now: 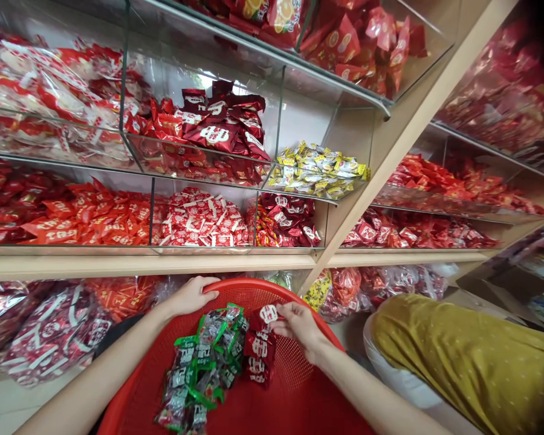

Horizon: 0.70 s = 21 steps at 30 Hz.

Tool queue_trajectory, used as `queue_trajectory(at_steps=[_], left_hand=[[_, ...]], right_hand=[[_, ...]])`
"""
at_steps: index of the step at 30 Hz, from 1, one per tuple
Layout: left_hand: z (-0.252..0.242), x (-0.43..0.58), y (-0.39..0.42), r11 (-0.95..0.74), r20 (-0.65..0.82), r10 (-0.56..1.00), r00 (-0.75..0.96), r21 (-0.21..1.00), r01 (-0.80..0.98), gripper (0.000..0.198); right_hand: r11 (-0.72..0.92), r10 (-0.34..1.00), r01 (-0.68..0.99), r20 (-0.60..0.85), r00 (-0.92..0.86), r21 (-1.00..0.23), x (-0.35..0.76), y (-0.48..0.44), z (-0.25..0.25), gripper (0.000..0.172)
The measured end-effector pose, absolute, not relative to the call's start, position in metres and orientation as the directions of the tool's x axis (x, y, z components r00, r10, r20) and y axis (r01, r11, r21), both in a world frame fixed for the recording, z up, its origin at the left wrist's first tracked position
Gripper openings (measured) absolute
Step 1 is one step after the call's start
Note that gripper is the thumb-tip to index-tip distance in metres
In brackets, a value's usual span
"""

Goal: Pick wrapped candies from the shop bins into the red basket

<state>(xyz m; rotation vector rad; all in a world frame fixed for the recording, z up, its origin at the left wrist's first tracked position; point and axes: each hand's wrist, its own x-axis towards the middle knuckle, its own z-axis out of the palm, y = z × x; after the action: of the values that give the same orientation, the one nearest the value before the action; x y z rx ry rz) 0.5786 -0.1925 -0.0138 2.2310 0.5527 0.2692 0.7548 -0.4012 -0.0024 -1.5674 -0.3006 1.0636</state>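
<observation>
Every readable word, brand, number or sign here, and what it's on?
Nothing legible enough to quote.
Green packets in the red basket: pale print, blurred.
Dark red packets beside them: lettering on white labels, too small.
Orange packets on the shelf: pale characters, too small.
Yellow packets: print too small.

A shelving unit (163, 264) in pale wood is spanning the upper view, its post (383, 157) slanting across the right half and its bottom ledge (95, 266) running nearly level. Clear dividers (280, 115) are splitting the shelves into compartments, their edges looking dark. A whitish back panel (303, 118) is showing behind them, and bright reflections are glinting nearby. Beyond the post, another bay (435, 208) is stretching rightward. Pale floor tiles (18, 402) are showing at lower left.
</observation>
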Motion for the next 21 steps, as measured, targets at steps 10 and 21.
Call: queue_trajectory(at_steps=[10, 21], left_hand=[[-0.013, 0.576, -0.192, -0.568, -0.002, 0.481, 0.877, 0.76, 0.314, 0.039], [-0.013, 0.576, -0.191, -0.589, 0.009, 0.484, 0.875, 0.743, 0.317, 0.042]], right_hand=[[-0.296, 0.608, -0.514, -0.574, 0.548, -0.805, 0.754, -0.394, -0.043, 0.02], [-0.53, 0.601, -0.24, -0.56, 0.57, -0.813, 0.761, -0.409, -0.047, 0.021]])
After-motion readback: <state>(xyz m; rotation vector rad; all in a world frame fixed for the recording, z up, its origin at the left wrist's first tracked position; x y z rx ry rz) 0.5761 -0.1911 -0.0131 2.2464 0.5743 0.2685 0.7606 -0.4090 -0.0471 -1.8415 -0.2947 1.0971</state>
